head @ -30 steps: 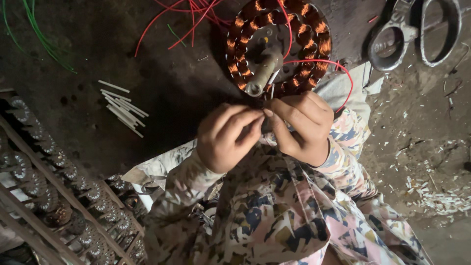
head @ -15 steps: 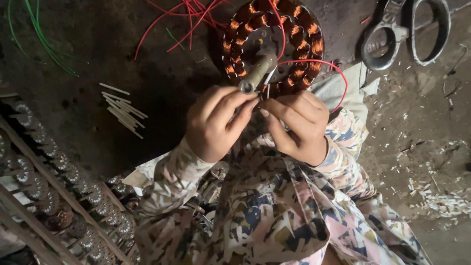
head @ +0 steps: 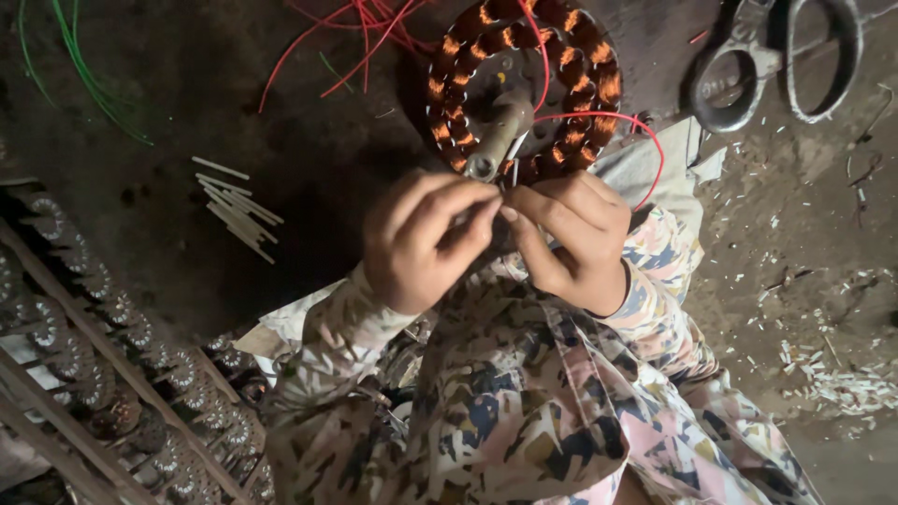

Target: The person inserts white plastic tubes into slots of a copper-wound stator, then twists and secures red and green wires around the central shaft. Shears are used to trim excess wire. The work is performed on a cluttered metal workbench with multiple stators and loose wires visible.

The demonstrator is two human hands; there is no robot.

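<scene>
Both hands meet at the near edge of the stator (head: 524,89), a ring of copper-wound coils with a metal shaft (head: 499,136) at its centre, lying on the dark floor (head: 309,215). The left hand (head: 421,238) has thumb and forefinger pressed together, fingertips touching those of the right hand (head: 571,238), which is likewise pinched; what is held between them is too small to tell, though a thin pale sleeve (head: 514,150) stands just above the fingertips, beside the shaft. A red wire (head: 645,131) loops from the coils around the right side of the stator toward the right hand; more red wires (head: 365,37) trail off the upper left. A bundle of white sticks (head: 234,206) lies on the floor, well left of the hands. Green wires (head: 79,70) lie at the upper left corner. Large scissors (head: 776,56) lie at the upper right, apart from the stator. Pale clippings (head: 842,383) litter the floor at right. Stacked stators (head: 112,374) fill a rack at lower left.
</scene>
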